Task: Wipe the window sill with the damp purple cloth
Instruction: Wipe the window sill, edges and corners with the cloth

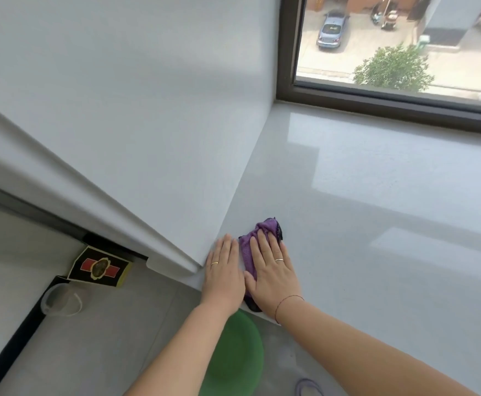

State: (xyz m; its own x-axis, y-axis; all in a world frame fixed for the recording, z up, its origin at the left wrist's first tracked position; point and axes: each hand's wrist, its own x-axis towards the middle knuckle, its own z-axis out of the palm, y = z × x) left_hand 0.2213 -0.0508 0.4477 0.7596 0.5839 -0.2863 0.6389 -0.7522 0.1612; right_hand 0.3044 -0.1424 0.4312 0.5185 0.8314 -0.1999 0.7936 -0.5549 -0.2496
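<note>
The purple cloth (pixel 246 254) lies bunched on the pale grey window sill (pixel 376 224), close to the sill's near left corner where it meets the side wall. My right hand (pixel 272 271) lies flat on top of the cloth, fingers spread and pointing away from me, pressing it onto the sill. My left hand (pixel 223 274) rests flat on the sill right beside it, its fingertips at the base of the wall, touching the cloth's left edge. Part of the cloth is hidden under my right palm.
The white side wall (pixel 148 138) bounds the sill on the left, and the dark window frame (pixel 376 105) bounds it at the back. Below on the floor are a green round stool (pixel 233 355), a black and gold box (pixel 99 265) and a clear plastic cup (pixel 60 298).
</note>
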